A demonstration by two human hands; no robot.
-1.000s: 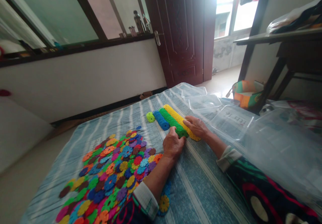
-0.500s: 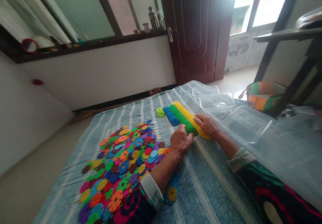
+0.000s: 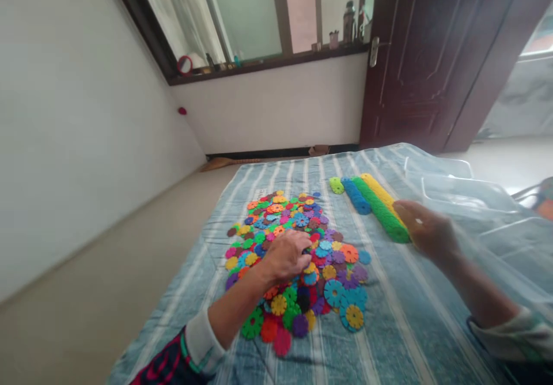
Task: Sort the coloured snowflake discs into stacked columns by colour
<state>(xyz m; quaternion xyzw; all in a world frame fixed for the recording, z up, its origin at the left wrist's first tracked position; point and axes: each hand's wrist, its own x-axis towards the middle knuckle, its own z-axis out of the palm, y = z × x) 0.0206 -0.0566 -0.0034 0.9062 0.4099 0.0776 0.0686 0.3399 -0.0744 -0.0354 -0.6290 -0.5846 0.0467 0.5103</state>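
My left hand [image 3: 287, 255] is over a spread-out heap of colourful notched plastic discs [image 3: 279, 305]. Its fingers curl down among the discs, and what they pinch, if anything, is hidden. My right hand [image 3: 427, 230], smeared by motion, is at the near end of a yellow row of stacked discs [image 3: 378, 191] and covers that end. Against the yellow one lies a long green row [image 3: 382, 212]. Farther left are a shorter blue row [image 3: 356, 196] and a very short lime-green stack [image 3: 336, 185].
Clear plastic boxes [image 3: 469, 195] stand on the right side of the striped cloth [image 3: 389, 304]. Beyond the cloth's far edge are a white wall [image 3: 280, 117] and a dark red door [image 3: 415, 74]. A sill [image 3: 276, 62] with small items runs under the window.
My left hand has gone from the green row to the disc heap. My right hand remains by the yellow row's near end. The view has swung left.
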